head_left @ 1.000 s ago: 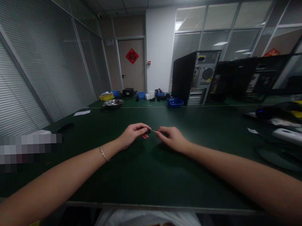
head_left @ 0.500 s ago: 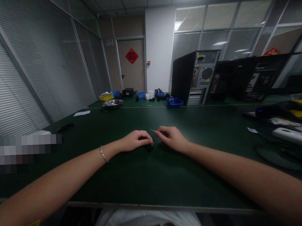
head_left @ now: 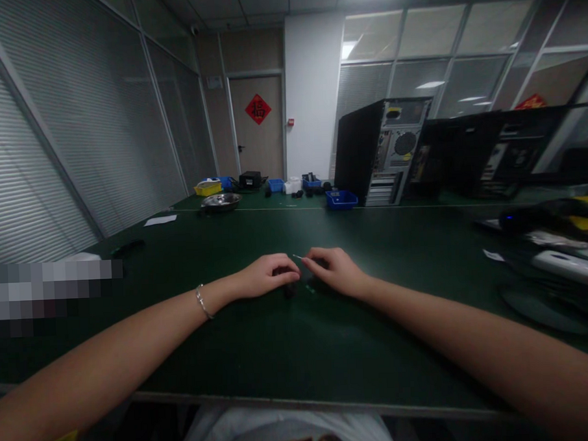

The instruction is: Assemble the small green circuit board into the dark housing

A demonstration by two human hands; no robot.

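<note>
Near the middle of the dark green table (head_left: 260,345), my left hand (head_left: 271,274) has its fingertips and thumb drawn together; what they hold, if anything, is too small to tell. Just below those fingers lies a small dark object (head_left: 290,289), blurred against the table. My right hand (head_left: 331,269) pinches a thin pale stick-like tool (head_left: 297,257), whose tip points left toward my left fingers. Small greenish bits (head_left: 310,288) show on the table under my right fingertips. The two hands are close together but apart.
At the back stand a metal dish (head_left: 221,201), a yellow basket (head_left: 208,188), a blue tray (head_left: 342,199) and a black computer tower (head_left: 362,154). Cables and a white power strip (head_left: 564,267) lie at right. A white paper (head_left: 160,220) rests at back left.
My left fingertips have shifted slightly right and closed together more. The greenish bits now show beneath my right fingers. My right hand has barely moved, still with the thin tool.
</note>
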